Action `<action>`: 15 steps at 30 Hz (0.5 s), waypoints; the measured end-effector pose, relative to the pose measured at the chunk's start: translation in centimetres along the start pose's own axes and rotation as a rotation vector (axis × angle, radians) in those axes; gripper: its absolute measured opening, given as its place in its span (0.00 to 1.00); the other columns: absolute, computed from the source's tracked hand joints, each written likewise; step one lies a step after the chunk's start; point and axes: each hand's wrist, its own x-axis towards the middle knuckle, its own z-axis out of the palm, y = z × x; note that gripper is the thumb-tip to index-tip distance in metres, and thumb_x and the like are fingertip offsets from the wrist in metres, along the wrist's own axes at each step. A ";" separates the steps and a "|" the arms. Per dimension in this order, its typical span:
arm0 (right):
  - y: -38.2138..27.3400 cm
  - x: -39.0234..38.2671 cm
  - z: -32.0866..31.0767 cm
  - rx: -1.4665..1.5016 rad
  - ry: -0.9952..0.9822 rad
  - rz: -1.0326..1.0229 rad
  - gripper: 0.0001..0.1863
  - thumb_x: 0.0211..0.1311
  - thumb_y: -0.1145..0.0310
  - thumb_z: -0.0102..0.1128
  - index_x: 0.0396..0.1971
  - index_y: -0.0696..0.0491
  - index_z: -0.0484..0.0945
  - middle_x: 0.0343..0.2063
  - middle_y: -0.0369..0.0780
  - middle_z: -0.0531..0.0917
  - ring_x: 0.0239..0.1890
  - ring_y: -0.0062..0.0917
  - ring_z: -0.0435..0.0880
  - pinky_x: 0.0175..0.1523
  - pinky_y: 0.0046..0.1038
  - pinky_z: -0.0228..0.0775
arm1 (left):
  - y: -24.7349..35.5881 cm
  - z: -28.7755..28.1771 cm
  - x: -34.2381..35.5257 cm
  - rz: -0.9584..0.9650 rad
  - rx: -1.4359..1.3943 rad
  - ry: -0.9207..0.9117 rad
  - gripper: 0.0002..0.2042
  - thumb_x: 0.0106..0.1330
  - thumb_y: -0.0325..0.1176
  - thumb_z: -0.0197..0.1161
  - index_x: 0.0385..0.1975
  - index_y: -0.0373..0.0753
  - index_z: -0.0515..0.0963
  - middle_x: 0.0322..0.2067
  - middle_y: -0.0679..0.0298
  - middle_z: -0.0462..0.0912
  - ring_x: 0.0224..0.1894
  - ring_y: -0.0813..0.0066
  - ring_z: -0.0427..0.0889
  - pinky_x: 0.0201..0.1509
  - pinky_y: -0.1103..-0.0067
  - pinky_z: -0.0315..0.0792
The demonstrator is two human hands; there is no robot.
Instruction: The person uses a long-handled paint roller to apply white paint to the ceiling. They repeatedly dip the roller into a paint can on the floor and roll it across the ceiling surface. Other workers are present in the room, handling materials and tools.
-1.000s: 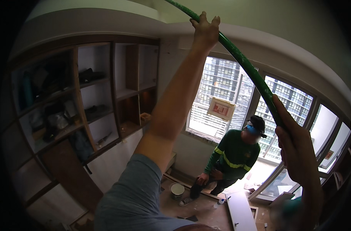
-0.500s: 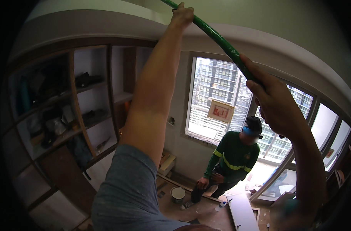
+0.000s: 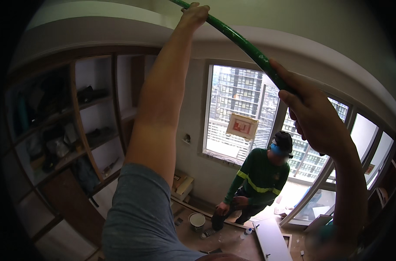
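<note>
Overhead, near the ceiling and above the window (image 3: 237, 117), a long green pole (image 3: 243, 43) slants across the view. Left hand (image 3: 194, 12) is curled around its upper part; right hand (image 3: 313, 115) grips it lower, toward the window. It looks like a mid-stroke push along the ceiling; continuing would call for steady two-handed guidance. Below the window a co-worker (image 3: 259, 182) crouches beside a bucket (image 3: 197, 221).

Long green pole (image 3: 246, 45), slanting overhead, paint-flecked

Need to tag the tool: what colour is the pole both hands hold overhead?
Green pole, with pale scuffs; the head view shows it.
</note>
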 end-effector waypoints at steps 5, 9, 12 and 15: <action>0.2 -3.7 -4.8 -0.049 -0.032 0.172 0.30 0.77 0.69 0.49 0.76 0.40 0.61 0.21 0.32 0.69 0.16 0.11 0.66 0.20 0.19 0.65 | 3.5 1.4 -3.0 -0.004 0.126 -0.006 0.33 0.74 0.51 0.48 0.73 0.35 0.60 0.74 0.40 0.53 0.78 0.45 0.50 0.79 0.59 0.50; 1.8 -8.8 -11.7 0.032 -0.055 0.215 0.29 0.77 0.73 0.46 0.76 0.42 0.62 0.27 0.37 0.77 0.15 0.12 0.68 0.19 0.18 0.65 | 5.6 2.1 -2.5 0.314 0.561 -0.134 0.30 0.76 0.50 0.43 0.71 0.38 0.65 0.74 0.43 0.57 0.77 0.42 0.52 0.79 0.54 0.47; 3.3 -12.3 -16.1 0.028 -0.008 0.255 0.29 0.74 0.73 0.49 0.74 0.46 0.66 0.26 0.33 0.75 0.19 0.11 0.65 0.23 0.17 0.61 | 10.9 2.5 -7.3 0.196 0.378 -0.194 0.39 0.75 0.65 0.35 0.75 0.41 0.60 0.77 0.42 0.46 0.79 0.41 0.44 0.81 0.57 0.42; -0.6 -15.9 -21.3 -0.147 -0.086 0.319 0.31 0.72 0.75 0.52 0.74 0.52 0.64 0.19 0.27 0.68 0.17 0.09 0.62 0.20 0.16 0.53 | 15.1 5.0 -13.3 0.154 0.019 -0.109 0.48 0.69 0.77 0.29 0.78 0.42 0.53 0.78 0.42 0.36 0.80 0.41 0.39 0.82 0.55 0.41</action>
